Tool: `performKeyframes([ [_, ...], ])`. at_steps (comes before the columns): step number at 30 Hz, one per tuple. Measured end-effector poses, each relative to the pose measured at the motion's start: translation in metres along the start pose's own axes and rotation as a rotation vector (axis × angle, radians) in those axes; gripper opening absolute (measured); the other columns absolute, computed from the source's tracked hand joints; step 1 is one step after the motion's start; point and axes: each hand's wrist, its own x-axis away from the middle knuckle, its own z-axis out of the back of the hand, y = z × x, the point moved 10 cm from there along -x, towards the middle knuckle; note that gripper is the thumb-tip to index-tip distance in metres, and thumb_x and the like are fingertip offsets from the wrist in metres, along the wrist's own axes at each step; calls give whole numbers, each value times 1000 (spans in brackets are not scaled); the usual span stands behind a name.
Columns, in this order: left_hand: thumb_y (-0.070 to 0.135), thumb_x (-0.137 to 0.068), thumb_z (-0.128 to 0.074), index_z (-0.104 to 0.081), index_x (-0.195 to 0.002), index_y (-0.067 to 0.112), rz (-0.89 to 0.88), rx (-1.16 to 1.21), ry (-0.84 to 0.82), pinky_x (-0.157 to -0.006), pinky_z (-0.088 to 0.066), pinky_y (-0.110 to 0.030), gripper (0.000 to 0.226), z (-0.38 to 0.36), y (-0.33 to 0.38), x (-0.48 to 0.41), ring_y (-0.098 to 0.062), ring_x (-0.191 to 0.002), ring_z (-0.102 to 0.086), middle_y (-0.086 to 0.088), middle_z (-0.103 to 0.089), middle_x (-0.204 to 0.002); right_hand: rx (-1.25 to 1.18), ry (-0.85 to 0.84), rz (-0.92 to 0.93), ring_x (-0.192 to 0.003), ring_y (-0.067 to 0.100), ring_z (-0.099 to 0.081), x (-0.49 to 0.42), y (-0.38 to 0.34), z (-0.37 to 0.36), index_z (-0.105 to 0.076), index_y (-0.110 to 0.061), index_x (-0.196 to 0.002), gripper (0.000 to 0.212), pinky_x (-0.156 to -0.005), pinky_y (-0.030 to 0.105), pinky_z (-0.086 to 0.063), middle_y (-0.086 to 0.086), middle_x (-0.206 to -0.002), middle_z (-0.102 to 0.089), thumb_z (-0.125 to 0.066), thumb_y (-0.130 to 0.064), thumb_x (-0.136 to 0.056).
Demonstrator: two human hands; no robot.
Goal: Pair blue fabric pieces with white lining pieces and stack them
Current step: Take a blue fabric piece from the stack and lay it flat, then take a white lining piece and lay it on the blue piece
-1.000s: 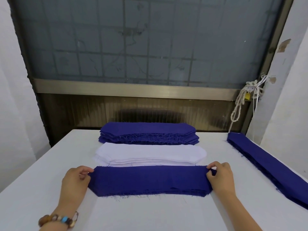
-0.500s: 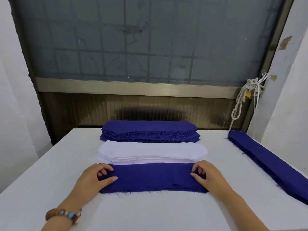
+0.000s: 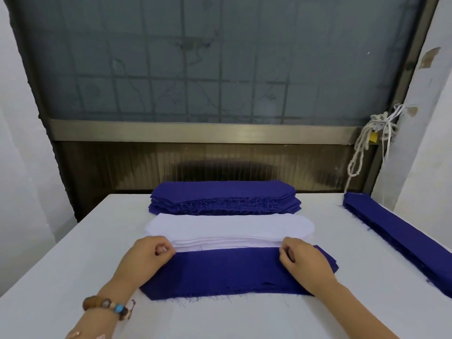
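White lining stack [image 3: 230,228] lies on the bench [image 3: 61,277] between a far blue pile [image 3: 225,195] and the near blue stack [image 3: 232,272]. Left hand [image 3: 146,259] and right hand [image 3: 307,264] rest on that near stack, fingers curled, apparently pinching the lining's near edge. The next move is probably to peel off one sheet only and lay it squarely on the blue.

Head view: on a white surface [image 3: 73,265], the left hand [image 3: 146,255] and right hand [image 3: 305,263] rest on a near stack of dark blue fabric pieces [image 3: 227,272] and pinch the near edge of a stack of white round-ended lining pieces [image 3: 230,227], beyond which lies a second frayed blue fabric stack [image 3: 225,194].
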Motion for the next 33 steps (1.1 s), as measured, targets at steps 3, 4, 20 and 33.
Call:
performKeyframes([
  [3, 23, -89, -65, -66, -80, 32, -100, 24, 162, -64, -44, -18, 13, 5, 33, -16, -7, -71, -58, 10, -63, -77, -75, 92, 85, -67, 10, -44, -16, -29, 7, -49, -21, -83, 12, -61, 23, -40, -9, -72, -47, -50, -23, -95],
  [4, 21, -89, -64, -66, -82, 32, -140, 46, 176, -64, -42, -16, 13, 1, 44, -22, -7, -71, -57, 11, -62, -79, -100, 104, 109, -72, 9, -45, -24, -38, 7, -52, -22, -89, 7, -65, 21, -42, -9, -77, -49, -51, -22, -96],
  [20, 46, -94, -54, -59, -121, 39, -213, -78, 166, -65, -40, -16, 29, -61, 68, -78, -3, -76, -50, 16, -50, -77, -178, -62, 76, -69, 5, -45, -108, -71, -59, -53, -30, -115, 29, -62, 17, -36, -13, -73, -46, -59, -45, -91],
  [33, 38, -98, -50, -58, -135, 27, -293, -306, 185, -78, -43, -31, 39, -65, 77, -72, -15, -85, -43, 5, -46, -92, -84, 54, 130, -102, 10, -48, -94, -76, -65, -46, -36, -139, 42, -92, 21, -37, -6, -113, -53, -38, -48, -100],
])
